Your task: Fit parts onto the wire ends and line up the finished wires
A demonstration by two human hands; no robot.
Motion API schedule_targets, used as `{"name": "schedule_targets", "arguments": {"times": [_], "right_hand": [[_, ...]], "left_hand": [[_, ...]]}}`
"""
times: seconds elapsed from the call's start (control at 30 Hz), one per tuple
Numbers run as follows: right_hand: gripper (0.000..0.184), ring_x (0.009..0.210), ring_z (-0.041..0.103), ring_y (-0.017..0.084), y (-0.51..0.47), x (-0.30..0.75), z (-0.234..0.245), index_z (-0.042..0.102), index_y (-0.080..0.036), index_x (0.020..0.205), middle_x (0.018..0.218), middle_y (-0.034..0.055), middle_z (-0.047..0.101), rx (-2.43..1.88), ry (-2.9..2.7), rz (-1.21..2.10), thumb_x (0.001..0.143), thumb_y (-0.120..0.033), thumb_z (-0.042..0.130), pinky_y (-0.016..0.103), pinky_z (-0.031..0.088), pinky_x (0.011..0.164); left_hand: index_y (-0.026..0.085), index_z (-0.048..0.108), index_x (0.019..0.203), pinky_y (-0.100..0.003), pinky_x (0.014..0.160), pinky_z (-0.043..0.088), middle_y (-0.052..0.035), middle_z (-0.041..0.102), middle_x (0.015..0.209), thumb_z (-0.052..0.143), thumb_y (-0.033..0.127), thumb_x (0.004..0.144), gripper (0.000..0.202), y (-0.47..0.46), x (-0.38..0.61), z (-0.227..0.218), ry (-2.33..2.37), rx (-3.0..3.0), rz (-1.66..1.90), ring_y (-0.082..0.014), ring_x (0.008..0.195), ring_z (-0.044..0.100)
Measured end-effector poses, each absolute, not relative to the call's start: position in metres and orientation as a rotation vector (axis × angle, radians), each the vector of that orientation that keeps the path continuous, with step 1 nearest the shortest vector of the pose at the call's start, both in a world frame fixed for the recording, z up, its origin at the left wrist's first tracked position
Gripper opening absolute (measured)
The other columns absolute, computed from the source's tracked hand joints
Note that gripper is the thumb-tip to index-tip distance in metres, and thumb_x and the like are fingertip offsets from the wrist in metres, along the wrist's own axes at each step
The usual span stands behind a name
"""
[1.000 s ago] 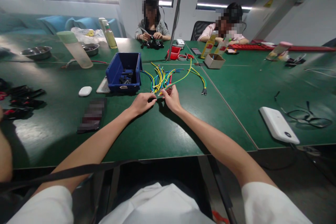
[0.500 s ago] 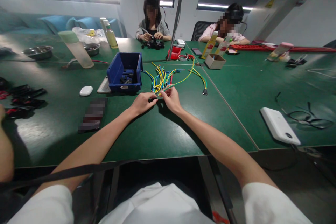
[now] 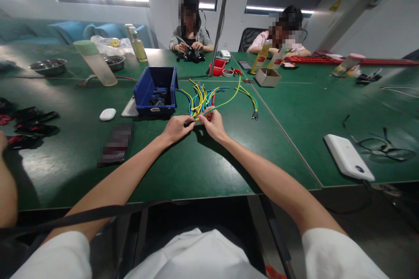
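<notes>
In the head view, the right hand (image 3: 213, 123) pinches a yellow-green wire (image 3: 229, 99) near its close end between thumb and fingers; the rest of it curves away to the upper right above the surface (image 3: 183, 170). The left hand (image 3: 178, 128) is just beside, its thumb and fingertips drawn narrow by the same end; whether they grip it cannot be told, as the tips are too small to make out.

Just beyond both hands lies a pile (image 3: 200, 95) of yellow, blue and green leads. A smaller bundle (image 3: 251, 98) with dark ends rests to its right. Left of the pile stands a blue bin (image 3: 144, 105) with dark pieces inside. A phone (image 3: 116, 144) and a white case (image 3: 108, 114) lie near the left forearm. Well to the right are a power bank (image 3: 348, 157) and glasses (image 3: 388, 150). Across the surface sit two people (image 3: 190, 38).
</notes>
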State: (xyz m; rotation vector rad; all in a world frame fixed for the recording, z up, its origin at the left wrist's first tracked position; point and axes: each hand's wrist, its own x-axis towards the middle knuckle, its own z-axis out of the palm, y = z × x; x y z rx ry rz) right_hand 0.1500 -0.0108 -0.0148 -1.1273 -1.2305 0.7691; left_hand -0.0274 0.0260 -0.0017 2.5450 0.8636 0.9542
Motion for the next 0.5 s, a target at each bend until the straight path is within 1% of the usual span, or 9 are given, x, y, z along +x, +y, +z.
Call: {"name": "schedule_targets", "arguments": {"times": [0.3, 0.5], "right_hand": [[0.035, 0.070, 0.067, 0.016, -0.0112, 0.1496, -0.0143, 0.046, -0.023, 0.095, 0.079, -0.0006, 0.066, -1.115, -1.220, 0.824, 0.075, -0.040, 0.068, 0.029, 0.055, 0.064], [0.033, 0.069, 0.066, 0.015, -0.0115, 0.1495, -0.0140, 0.048, -0.022, 0.093, 0.080, -0.0008, 0.066, -1.137, -1.219, 0.795, 0.075, -0.040, 0.068, 0.029, 0.056, 0.063]], "left_hand": [[0.018, 0.071, 0.089, -0.029, 0.073, 0.052, -0.0056, 0.075, 0.087, 0.060, 0.029, 0.084, 0.017, 0.0262, -0.0275, -0.0020, 0.879, 2.527, 0.984, -0.0193, 0.078, 0.070], [0.017, 0.071, 0.092, -0.029, 0.073, 0.052, -0.0062, 0.075, 0.089, 0.059, 0.029, 0.085, 0.018, 0.0248, -0.0273, -0.0002, 0.874, 2.510, 0.971, -0.0198, 0.079, 0.070]]}}
